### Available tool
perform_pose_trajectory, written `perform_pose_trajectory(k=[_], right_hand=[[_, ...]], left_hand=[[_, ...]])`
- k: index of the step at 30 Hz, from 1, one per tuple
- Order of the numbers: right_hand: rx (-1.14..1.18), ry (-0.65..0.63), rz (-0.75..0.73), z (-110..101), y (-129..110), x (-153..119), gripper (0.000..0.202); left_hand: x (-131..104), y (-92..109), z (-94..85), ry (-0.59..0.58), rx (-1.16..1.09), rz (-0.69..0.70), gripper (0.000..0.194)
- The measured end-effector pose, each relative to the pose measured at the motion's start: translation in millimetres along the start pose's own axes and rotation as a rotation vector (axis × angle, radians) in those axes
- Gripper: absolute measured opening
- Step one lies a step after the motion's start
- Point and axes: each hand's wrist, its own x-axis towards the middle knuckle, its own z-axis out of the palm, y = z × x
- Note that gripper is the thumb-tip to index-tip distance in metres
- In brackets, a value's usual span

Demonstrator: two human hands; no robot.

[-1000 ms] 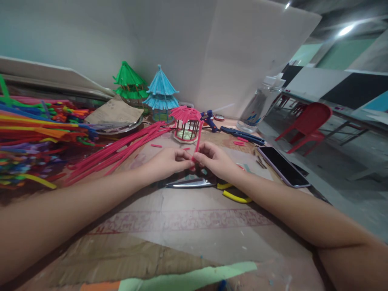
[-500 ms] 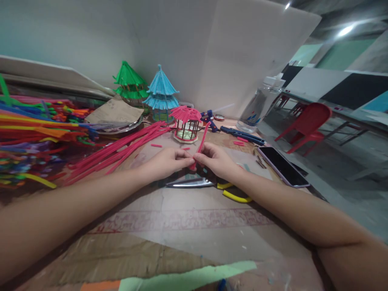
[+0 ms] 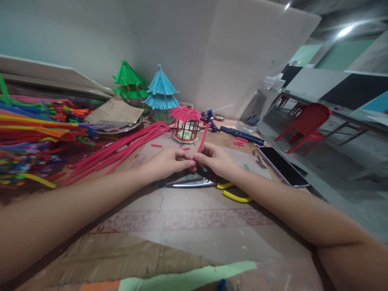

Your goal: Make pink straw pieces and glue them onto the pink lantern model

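Observation:
A pink pipe cleaner (image 3: pixel 204 136) rises at a slant from between my two hands. My left hand (image 3: pixel 171 162) pinches its lower end, and my right hand (image 3: pixel 216 159) grips it just above, the fingertips of both nearly touching. Just behind them stands a small round pavilion with a pink roof (image 3: pixel 186 114) and thin brown posts. Scissors (image 3: pixel 194 183) with yellow handles lie beneath and in front of my hands. Long pink pipe cleaners (image 3: pixel 121 149) are spread to the left, and short pink pieces (image 3: pixel 156 145) lie near the pavilion.
Blue (image 3: pixel 160 91) and green (image 3: pixel 129 81) pavilions stand at the back. A multicoloured pile of pipe cleaners (image 3: pixel 39 129) fills the left. Toward the right are a glue gun (image 3: pixel 209 120), a blue cutter (image 3: pixel 242 135), a bottle (image 3: pixel 257 107) and a phone (image 3: pixel 283 166).
The fingertips of my left hand have shifted slightly around the lower end of the pink pipe cleaner. Both arms are almost unmoved.

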Motion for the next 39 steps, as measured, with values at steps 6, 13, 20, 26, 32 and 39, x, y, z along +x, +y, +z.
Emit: perform_pose_trajectory(k=[6, 13, 20, 26, 32, 39], right_hand=[[-0.004, -0.005, 0.011, 0.2, 2.1, -0.5, 0.022], [0.025, -0.027, 0.016, 1.3, 3.0, -0.8, 0.026], [0.053, -0.026, 0.015, 1.5, 0.4, -0.5, 0.028], [0.098, -0.053, 0.005, 2.8, 2.8, 0.4, 0.026], [0.1, -0.057, 0.01, 3.4, 2.6, -0.1, 0.024], [0.086, -0.069, -0.017, 3.2, 7.1, 1.3, 0.02]], left_hand=[[-0.6, 0.8, -1.3, -0.015, 0.063, 0.015, 0.033], [-0.7, 0.9, -0.7, -0.02, 0.02, -0.006, 0.032], [0.2, 0.4, -0.6, -0.02, 0.014, 0.007, 0.032], [0.8, -1.1, -2.0, -0.035, 0.06, -0.004, 0.034], [1.2, -0.1, -1.5, -0.031, 0.038, 0.009, 0.029], [2.0, -1.6, -0.9, -0.024, 0.045, 0.001, 0.03]])
